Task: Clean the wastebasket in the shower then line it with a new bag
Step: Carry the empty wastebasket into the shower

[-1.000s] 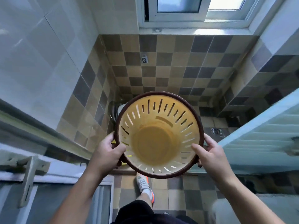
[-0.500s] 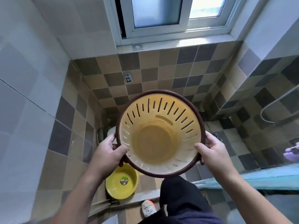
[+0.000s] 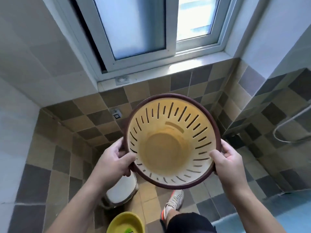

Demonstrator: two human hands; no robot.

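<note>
Wastebasket (image 3: 171, 142), empty and unlined, is gripped at its rim by left hand (image 3: 112, 162) and right hand (image 3: 230, 163); washing and bagging seemingly remain.

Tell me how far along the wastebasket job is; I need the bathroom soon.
Done: the wastebasket looks empty and has no bag, and it is already in the tiled bathroom. In hand: the left hand and right hand grip its dark rim, holding it above the floor. Left: washing it, since no water is visible, then fitting a new bag.
</note>
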